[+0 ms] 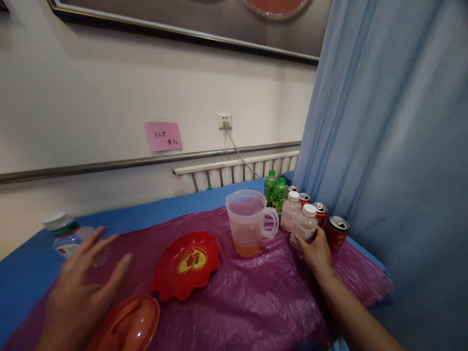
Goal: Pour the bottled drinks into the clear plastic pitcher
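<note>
My right hand (317,251) is closed round the lower part of a small white-capped bottle (306,222), which stands upright at the right. Touching or close behind it is a second white-capped bottle (291,209). To their left stands a clear plastic measuring jug (244,226) with a little orange liquid at its bottom. My left hand (82,287) is raised with its fingers spread and holds nothing. It is above the left side, partly in front of a clear jar with a white lid (66,234) and near an orange-red lid-like dish (133,321).
A red scalloped plate (208,265) lies on purple plastic sheeting (252,302) over a blue-covered table (161,207). Two green bottles (269,187) and several drink cans (336,234) stand at the back right, beside a blue curtain (365,146). A plugged-in cord (239,152) hangs along the wall.
</note>
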The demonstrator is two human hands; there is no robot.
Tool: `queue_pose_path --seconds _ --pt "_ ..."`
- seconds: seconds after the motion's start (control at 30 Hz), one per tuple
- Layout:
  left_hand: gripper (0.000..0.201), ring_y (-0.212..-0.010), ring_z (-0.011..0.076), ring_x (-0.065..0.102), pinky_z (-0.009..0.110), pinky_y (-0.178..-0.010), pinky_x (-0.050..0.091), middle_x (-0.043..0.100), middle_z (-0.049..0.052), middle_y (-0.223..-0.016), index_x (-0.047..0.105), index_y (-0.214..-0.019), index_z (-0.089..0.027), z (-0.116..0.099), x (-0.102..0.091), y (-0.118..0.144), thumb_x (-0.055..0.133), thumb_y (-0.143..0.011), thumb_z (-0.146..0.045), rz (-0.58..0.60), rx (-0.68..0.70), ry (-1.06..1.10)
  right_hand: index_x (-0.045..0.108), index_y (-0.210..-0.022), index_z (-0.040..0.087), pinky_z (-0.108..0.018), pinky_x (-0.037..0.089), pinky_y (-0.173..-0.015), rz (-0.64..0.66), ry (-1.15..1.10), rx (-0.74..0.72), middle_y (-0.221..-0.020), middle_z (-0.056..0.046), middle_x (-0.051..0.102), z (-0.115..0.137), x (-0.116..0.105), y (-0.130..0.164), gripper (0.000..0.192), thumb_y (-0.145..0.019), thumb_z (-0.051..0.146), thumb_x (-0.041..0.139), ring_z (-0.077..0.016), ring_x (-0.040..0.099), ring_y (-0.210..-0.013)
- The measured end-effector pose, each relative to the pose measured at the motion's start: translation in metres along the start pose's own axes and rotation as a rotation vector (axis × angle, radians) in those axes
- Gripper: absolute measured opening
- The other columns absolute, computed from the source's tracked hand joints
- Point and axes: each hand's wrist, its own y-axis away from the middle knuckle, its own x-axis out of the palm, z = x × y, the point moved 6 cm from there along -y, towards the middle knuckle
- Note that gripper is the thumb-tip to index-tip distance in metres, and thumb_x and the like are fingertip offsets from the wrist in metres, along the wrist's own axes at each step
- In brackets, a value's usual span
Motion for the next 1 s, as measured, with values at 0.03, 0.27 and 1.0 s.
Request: queue_pose_path --seconds 0.03,0.27,1.0 --pt "0.041 -0.141 0.0405 0.047 0.065 -0.119 0.037 0.042 -0.012 -0.16 0.057 -0.126 -0.048 -0.018 0.005 0.013 0.059 -0.086 -0.054 0.048 0.043 0.025 0.058 -0.122 0.014 -0.047 0.053 -0.09 0.001 0.003 0.004 -0.117 -0.019 0.068 0.001 -0.003 -0.001 0.065 -0.073 0.054 0.073 -0.0351 0.067 -0.104" --pt "0.052 -0.13 0.0324 0.061 0.051 -0.11 0.051 0.065 0.003 -0.14 0.059 -0.137 -0.046 -0.145 0.021 0.063 0.07 -0.086 -0.038 0.364 0.392 0.24 0.051 -0.125 0.019 -0.043 0.053 -0.095 0.179 -0.12 -0.151 -0.119 -0.014 0.067 0.039 -0.035 0.048 0.062 -0.074 0.046 0.076 -0.0296 0.066 -0.106" --pt "0.038 -0.088 0.0221 0.06 0.037 -0.077 0.053 0.063 0.005 -0.098 0.068 -0.119 -0.03 -0.232 0.038 0.069 0.072 -0.086 -0.049 0.76 0.434 0.429 0.049 -0.142 0.029 -0.037 0.052 -0.101 0.965 -0.427 -0.395 -0.132 -0.006 0.066 0.115 -0.013 0.156 0.078 -0.071 0.014 0.078 -0.0241 0.065 -0.116"
